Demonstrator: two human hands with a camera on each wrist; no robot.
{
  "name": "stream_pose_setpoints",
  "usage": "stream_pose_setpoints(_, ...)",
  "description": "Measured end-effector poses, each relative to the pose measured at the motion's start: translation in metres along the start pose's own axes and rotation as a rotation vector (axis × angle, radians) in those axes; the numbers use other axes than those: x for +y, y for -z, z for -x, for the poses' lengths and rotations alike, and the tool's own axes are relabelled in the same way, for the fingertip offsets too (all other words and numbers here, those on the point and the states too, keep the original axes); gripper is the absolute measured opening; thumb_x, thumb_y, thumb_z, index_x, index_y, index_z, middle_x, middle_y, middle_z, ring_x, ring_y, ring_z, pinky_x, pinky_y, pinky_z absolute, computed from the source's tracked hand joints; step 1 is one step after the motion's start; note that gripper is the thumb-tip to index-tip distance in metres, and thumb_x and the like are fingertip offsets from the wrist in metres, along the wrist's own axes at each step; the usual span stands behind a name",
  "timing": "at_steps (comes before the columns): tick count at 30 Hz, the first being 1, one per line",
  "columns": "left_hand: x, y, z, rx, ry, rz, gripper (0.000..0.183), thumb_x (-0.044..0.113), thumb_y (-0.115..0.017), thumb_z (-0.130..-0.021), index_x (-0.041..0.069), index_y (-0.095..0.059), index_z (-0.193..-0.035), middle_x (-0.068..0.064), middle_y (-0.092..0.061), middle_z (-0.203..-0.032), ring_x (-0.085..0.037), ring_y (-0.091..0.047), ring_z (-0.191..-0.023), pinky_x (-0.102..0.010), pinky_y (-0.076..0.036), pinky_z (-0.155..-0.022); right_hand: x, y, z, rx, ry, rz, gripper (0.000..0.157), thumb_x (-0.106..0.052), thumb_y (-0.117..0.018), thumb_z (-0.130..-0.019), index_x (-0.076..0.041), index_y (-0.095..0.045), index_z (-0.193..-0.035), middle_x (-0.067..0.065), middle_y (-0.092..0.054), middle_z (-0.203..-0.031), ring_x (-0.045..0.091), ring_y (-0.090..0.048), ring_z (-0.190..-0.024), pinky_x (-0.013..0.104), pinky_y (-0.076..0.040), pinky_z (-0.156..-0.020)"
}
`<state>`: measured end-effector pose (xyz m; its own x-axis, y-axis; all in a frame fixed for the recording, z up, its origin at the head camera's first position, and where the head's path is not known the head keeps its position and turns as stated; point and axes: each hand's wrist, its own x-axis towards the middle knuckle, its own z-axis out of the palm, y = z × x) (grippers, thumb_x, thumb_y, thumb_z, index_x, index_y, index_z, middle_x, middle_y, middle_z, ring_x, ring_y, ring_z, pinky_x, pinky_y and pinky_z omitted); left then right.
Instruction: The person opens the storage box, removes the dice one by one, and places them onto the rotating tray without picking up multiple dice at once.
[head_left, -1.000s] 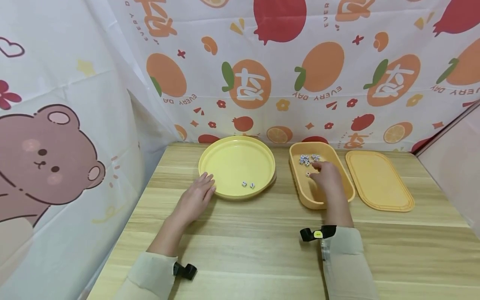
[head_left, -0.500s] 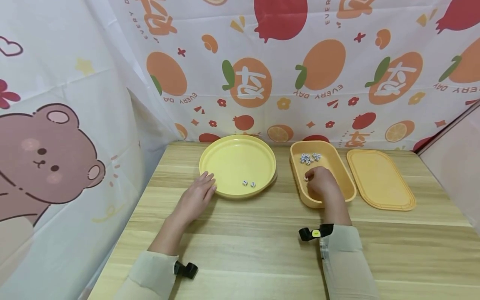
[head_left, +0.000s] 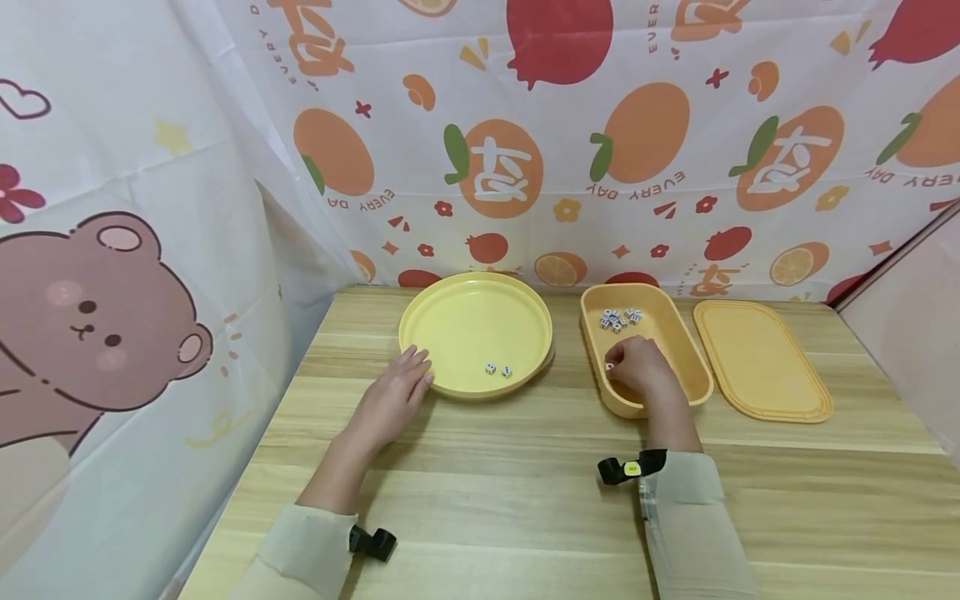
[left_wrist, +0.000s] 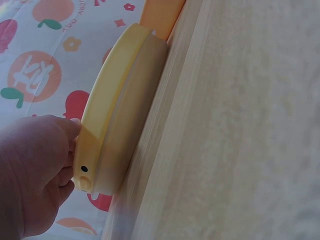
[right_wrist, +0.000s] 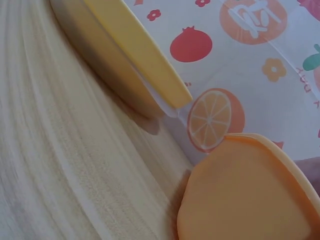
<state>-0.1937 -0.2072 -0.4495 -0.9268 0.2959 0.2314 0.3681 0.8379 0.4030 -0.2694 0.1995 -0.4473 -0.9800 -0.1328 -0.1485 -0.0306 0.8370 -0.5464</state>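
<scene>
My left hand rests with its fingertips on the near left rim of the round yellow tray. In the left wrist view those fingers lie against the tray's side. Two small white dice sit in the tray, a left die and a right die. My right hand reaches into the orange rectangular box and pinches a white die between thumb and fingers, near the left wall. In the right wrist view the box wall hides most of this hand.
A cluster of dice lies at the far end of the box. Right of the box, a flat orange lid lies on the wooden table. A fruit-print cloth hangs close behind, and a bear-print cloth hangs at the left.
My right hand has moved down and nearer inside the box, and its parted fingers have closed on the lone die. The left hand and the tray stay in place.
</scene>
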Motion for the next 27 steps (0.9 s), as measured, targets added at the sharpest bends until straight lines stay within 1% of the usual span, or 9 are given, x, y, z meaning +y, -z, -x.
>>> stream_pose_setpoints(3, 0.0, 0.0, 0.0, -0.003, 0.002, 0.0, 0.04, 0.022, -0.051, -0.103, -0.005, -0.059, -0.131, -0.017, -0.051, -0.146, -0.033, -0.035, -0.145, -0.051, -0.029, -0.119, -0.002, 0.002, 0.002, 0.036, 0.001, -0.043, 0.018, -0.013, -0.07, -0.087, -0.005, -0.075, -0.102, 0.012, -0.071, -0.1, 0.028, -0.061, -0.095, 0.042, -0.051, -0.087)
stream_pose_setpoints(7, 0.0, 0.001, 0.0, -0.005, 0.006, 0.0, 0.04, 0.023, -0.051, -0.104, -0.004, -0.06, -0.131, -0.017, -0.051, -0.146, -0.033, -0.035, -0.144, -0.051, -0.029, -0.119, -0.003, 0.004, 0.004, 0.139, 0.05, -0.109, 0.02, -0.016, -0.071, -0.088, -0.004, -0.075, -0.104, 0.013, -0.072, -0.101, 0.03, -0.063, -0.097, 0.045, -0.051, -0.087)
stream_pose_setpoints(13, -0.002, 0.0, 0.001, -0.002, 0.001, -0.001, 0.04, 0.022, -0.051, -0.103, -0.005, -0.059, -0.131, -0.018, -0.051, -0.146, -0.034, -0.036, -0.144, -0.052, -0.029, -0.119, -0.01, 0.007, 0.005, 0.28, 0.061, -0.233, 0.023, -0.025, -0.072, -0.089, -0.009, -0.074, -0.105, 0.013, -0.071, -0.108, 0.036, -0.056, -0.119, 0.051, -0.039, -0.11)
stream_pose_setpoints(15, -0.002, 0.0, 0.001, 0.001, -0.001, -0.001, 0.04, 0.022, -0.051, -0.103, -0.006, -0.059, -0.131, -0.018, -0.051, -0.145, -0.034, -0.036, -0.144, -0.052, -0.029, -0.119, -0.019, 0.006, 0.006, 0.328, 0.079, -0.283, 0.024, -0.026, -0.074, -0.088, -0.009, -0.074, -0.105, 0.013, -0.071, -0.11, 0.035, -0.057, -0.12, 0.051, -0.04, -0.11)
stream_pose_setpoints(17, -0.002, 0.001, 0.002, 0.004, 0.0, -0.001, 0.04, 0.022, -0.051, -0.103, -0.005, -0.06, -0.131, -0.018, -0.051, -0.145, -0.033, -0.036, -0.144, -0.052, -0.029, -0.119, -0.03, 0.003, 0.008, 0.361, 0.11, -0.342, 0.025, -0.025, -0.076, -0.086, -0.009, -0.075, -0.106, 0.012, -0.072, -0.11, 0.032, -0.059, -0.117, 0.049, -0.046, -0.103)
stream_pose_setpoints(19, -0.002, 0.001, 0.002, 0.008, -0.002, 0.002, 0.04, 0.022, -0.051, -0.103, -0.006, -0.06, -0.131, -0.018, -0.052, -0.145, -0.033, -0.037, -0.144, -0.051, -0.03, -0.119, -0.042, -0.003, 0.008, 0.37, 0.153, -0.403, 0.025, -0.024, -0.078, -0.085, -0.01, -0.076, -0.105, 0.011, -0.073, -0.106, 0.028, -0.061, -0.111, 0.048, -0.05, -0.097)
stream_pose_setpoints(22, -0.001, 0.002, 0.003, 0.013, -0.005, 0.004, 0.04, 0.022, -0.052, -0.103, -0.006, -0.06, -0.13, -0.018, -0.052, -0.144, -0.033, -0.038, -0.143, -0.051, -0.03, -0.119, -0.061, -0.018, 0.007, 0.344, 0.203, -0.454, 0.024, -0.024, -0.079, -0.083, -0.011, -0.077, -0.103, 0.008, -0.074, -0.102, 0.024, -0.062, -0.109, 0.048, -0.049, -0.098)
stream_pose_setpoints(25, -0.001, 0.001, 0.003, 0.02, -0.016, -0.002, 0.038, 0.02, -0.053, -0.102, -0.006, -0.061, -0.128, -0.019, -0.053, -0.143, -0.034, -0.039, -0.142, -0.052, -0.031, -0.118, -0.078, -0.035, 0.005, 0.289, 0.215, -0.452, 0.022, -0.026, -0.079, -0.083, -0.015, -0.078, -0.101, 0.003, -0.074, -0.101, 0.022, -0.064, -0.106, 0.045, -0.051, -0.095)
stream_pose_setpoints(27, -0.001, 0.0, 0.003, 0.02, -0.02, -0.007, 0.038, 0.02, -0.054, -0.102, -0.007, -0.062, -0.128, -0.019, -0.054, -0.143, -0.035, -0.039, -0.142, -0.052, -0.031, -0.118, -0.088, -0.047, 0.004, 0.261, 0.231, -0.405, 0.021, -0.028, -0.079, -0.083, -0.016, -0.078, -0.1, 0.001, -0.074, -0.101, 0.021, -0.065, -0.101, 0.042, -0.052, -0.09)
